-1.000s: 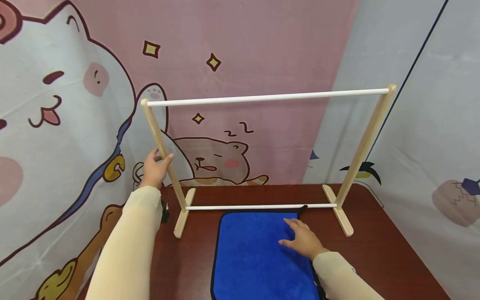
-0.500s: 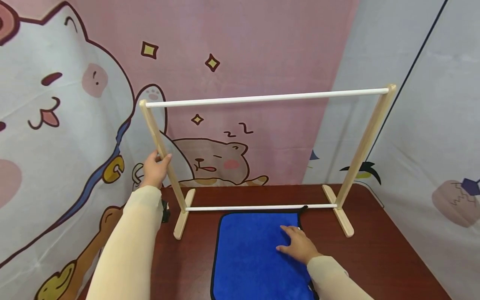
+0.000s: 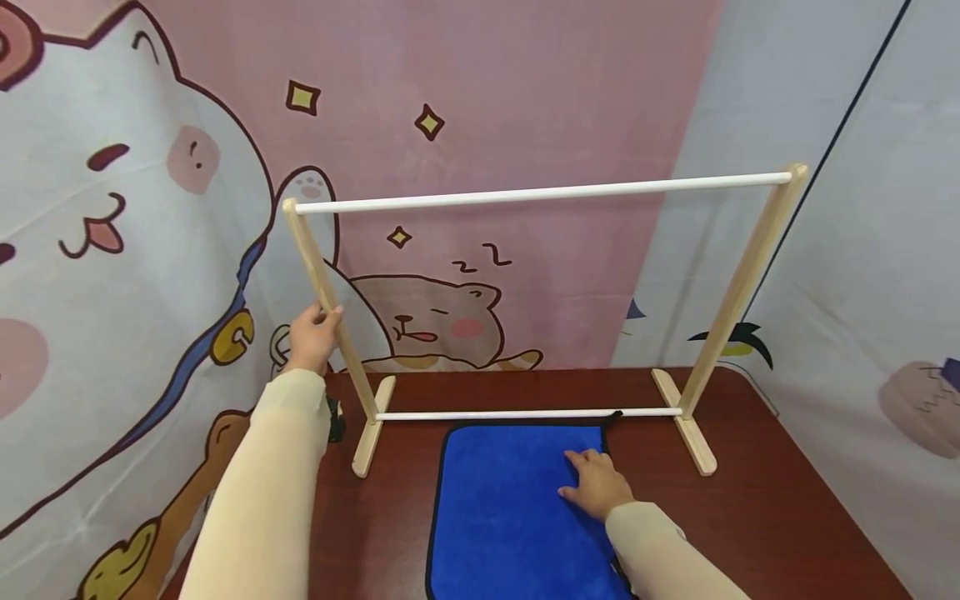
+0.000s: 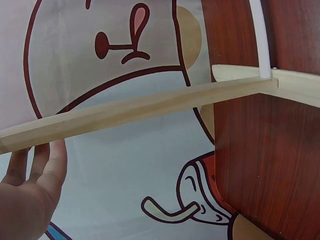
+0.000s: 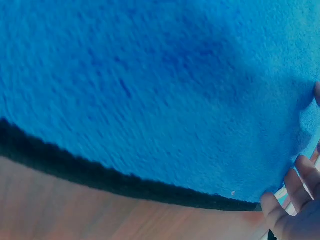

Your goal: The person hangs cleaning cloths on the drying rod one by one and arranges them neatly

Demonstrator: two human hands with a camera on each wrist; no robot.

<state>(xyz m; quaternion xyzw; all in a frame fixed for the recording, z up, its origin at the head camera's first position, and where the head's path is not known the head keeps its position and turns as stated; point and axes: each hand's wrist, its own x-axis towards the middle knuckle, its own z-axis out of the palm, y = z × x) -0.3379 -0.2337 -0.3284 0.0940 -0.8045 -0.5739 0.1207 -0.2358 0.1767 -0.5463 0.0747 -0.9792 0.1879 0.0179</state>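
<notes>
The left hand (image 3: 312,337) is pinching the post (image 4: 135,110) between thumb and fingers, with the cloth (image 3: 498,508) lying lower, to its right and well apart. The right hand (image 3: 598,486), much the nearer, is holding nothing, its thumb and fingers spreading apart over the cloth's right margin; from that hand the cloth is reaching leftward and back toward the wearer, its near end running out of view, hiding which axis is longer.
</notes>
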